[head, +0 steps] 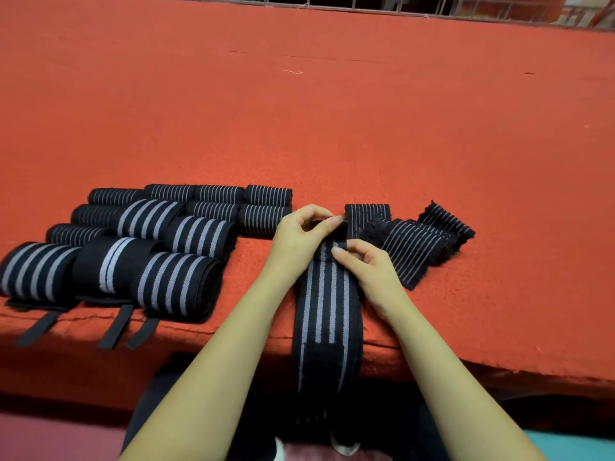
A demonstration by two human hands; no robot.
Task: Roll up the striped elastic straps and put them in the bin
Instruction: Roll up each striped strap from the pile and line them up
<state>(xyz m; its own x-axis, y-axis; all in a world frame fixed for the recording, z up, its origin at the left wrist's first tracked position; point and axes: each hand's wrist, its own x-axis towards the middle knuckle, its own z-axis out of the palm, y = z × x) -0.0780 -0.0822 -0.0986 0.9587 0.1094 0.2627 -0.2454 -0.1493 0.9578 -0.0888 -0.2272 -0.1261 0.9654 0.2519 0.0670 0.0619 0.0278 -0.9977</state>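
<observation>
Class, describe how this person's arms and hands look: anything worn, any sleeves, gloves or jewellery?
The left hand and right hand are bare: no gloves or rings show. The left forearm and right forearm carry no sleeve, watch or bracelet within the frame. The nails look unpainted.

A loose thread [293, 72] lies on the red felt table [332, 134].

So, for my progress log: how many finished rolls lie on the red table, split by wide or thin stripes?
Wide-striped rolls: 5
Thin-striped rolls: 8
Total: 13
</observation>
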